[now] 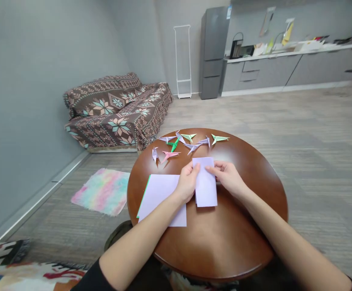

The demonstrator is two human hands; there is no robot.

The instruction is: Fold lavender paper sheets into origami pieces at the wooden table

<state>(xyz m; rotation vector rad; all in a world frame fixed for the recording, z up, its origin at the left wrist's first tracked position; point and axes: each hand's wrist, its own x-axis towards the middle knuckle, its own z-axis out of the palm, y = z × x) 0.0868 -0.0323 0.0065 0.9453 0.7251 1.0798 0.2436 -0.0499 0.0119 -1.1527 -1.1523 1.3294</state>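
A folded lilac paper [205, 184] lies upright on the round brown table [224, 242]. My left hand [187, 182] pinches its left edge, fingers curled onto it. My right hand [229, 176] grips its right edge near the top. A stack of lilac sheets [160, 194], with a green edge showing underneath, lies flat to the left, partly under my left forearm. Several folded paper cranes [189, 143] in lilac, green and pink sit along the table's far rim.
A patterned sofa [118, 107] stands against the left wall. A pastel rug [103, 190] lies on the floor left of the table. A grey fridge [214, 52] and a kitchen counter [285, 52] line the far wall.
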